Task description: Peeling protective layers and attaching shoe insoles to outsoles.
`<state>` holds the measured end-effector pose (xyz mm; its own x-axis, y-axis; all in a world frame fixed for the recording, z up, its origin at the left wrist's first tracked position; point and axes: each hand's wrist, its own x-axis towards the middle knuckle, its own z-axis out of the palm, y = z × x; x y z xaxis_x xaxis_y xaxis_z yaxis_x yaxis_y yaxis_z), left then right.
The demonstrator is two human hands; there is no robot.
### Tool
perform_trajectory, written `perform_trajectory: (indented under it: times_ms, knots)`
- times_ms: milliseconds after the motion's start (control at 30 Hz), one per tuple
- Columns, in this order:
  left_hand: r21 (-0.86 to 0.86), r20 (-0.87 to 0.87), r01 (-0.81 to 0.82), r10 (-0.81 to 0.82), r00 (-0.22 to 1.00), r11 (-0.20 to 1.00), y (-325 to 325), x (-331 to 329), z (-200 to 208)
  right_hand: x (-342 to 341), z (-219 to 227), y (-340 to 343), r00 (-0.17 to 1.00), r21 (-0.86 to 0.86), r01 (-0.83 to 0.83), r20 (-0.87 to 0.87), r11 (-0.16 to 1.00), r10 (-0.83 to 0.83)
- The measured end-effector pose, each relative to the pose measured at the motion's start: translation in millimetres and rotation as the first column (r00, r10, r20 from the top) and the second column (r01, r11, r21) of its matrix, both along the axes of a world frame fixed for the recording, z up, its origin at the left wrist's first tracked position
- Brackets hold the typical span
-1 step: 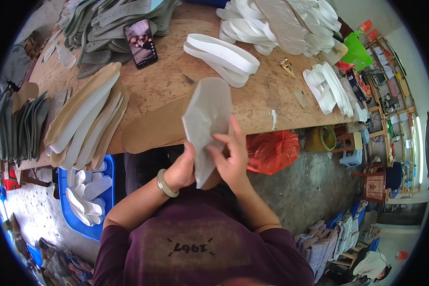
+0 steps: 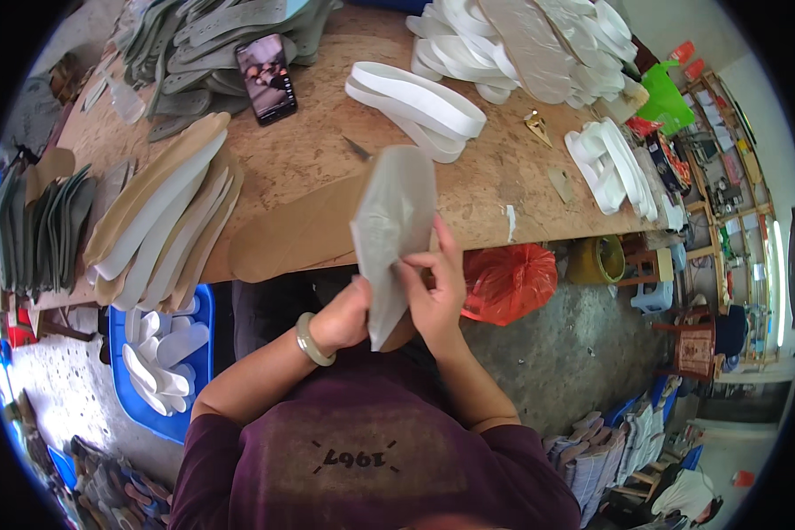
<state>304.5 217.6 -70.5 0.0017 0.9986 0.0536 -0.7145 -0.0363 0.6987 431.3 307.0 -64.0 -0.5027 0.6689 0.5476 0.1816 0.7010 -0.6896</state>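
A grey-white insole with a glossy, film-like face stands almost upright in front of my chest. My left hand, with a pale bangle at its wrist, is closed at the insole's lower left edge; its fingertips are partly hidden. On the other side my right hand grips the lower right edge, thumb and fingers against the face. Behind it, a brown insole-shaped sheet lies along the table's near edge. To the left stands a fanned stack of brown and white insoles.
On the wooden table are a phone, a grey insole pile, white sole rims and a dark pointed blade. A blue bin of white pieces and a red plastic bag are below.
The insole has turned slightly and shifted a little right. My left thumb has drawn down along its edge, and the right hand has moved slightly with it. The whole view has shifted a little.
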Motion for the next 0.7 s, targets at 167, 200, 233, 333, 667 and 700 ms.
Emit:
perform_trajectory:
  times_ms: [167, 200, 233, 333, 667, 700]
  knots:
    - [-0.068, -0.233, 0.193, -0.203, 0.951, 0.979, 1, -3, 10, 7, -5, 10, 0.976, -0.295, 0.046, -0.19, 0.954, -0.106]
    - [-0.108, -0.347, 0.263, -0.285, 0.894, 0.959, 3, -4, 15, 10, -5, 17, 0.971, -0.347, 0.066, -0.194, 0.936, -0.141]
    - [-0.168, -0.243, 0.293, -0.327, 0.913, 0.941, 5, -5, 13, 12, -6, 23, 0.972, -0.296, 0.053, -0.202, 0.954, -0.117]
    - [-0.136, -0.059, 0.234, -0.244, 0.968, 0.963, 6, -5, 4, 12, 14, 12, 0.97, -0.177, -0.066, -0.244, 0.982, 0.021]
    - [-0.208, -0.418, 0.304, -0.366, 0.831, 0.929, -5, -21, 5, 3, 10, -1, 0.935, -0.815, -0.328, -0.351, 0.477, 0.042]
    - [-0.081, -0.397, 0.312, -0.318, 0.861, 0.947, -3, -20, 6, 1, 10, 3, 0.904, -0.798, -0.364, -0.426, 0.48, -0.022]
